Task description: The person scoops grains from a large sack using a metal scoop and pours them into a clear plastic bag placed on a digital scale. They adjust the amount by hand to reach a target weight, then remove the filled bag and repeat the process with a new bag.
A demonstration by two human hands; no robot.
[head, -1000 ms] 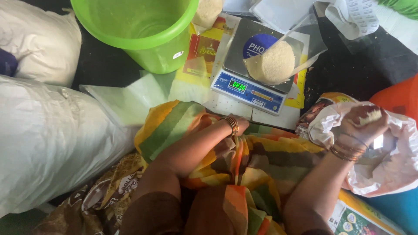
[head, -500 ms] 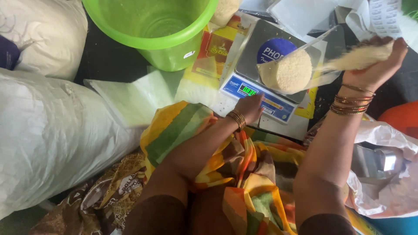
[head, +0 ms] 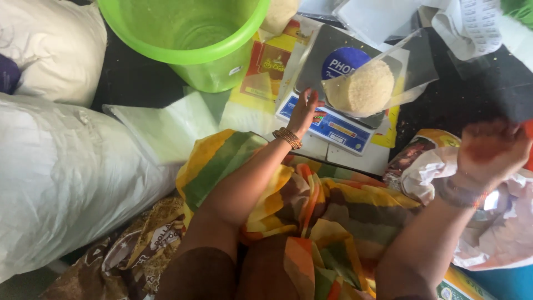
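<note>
Left hand (head: pixel 303 113): centre frame, fingers straight and together, touching the scale's (head: pixel 333 123) front edge.
Right hand (head: pixel 491 150): right edge, blurred; finger spread cannot be told.
Bag (head: pixel 363 89): on scale, holding grain.

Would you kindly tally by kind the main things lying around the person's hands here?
Green bucket: 1
Digital scale: 1, left hand at its front edge
Clear bag of pale grain: 1, on the scale
Large white sacks: 2
Open crumpled sack: 1, beneath the blurred right hand
Total: 6
</note>
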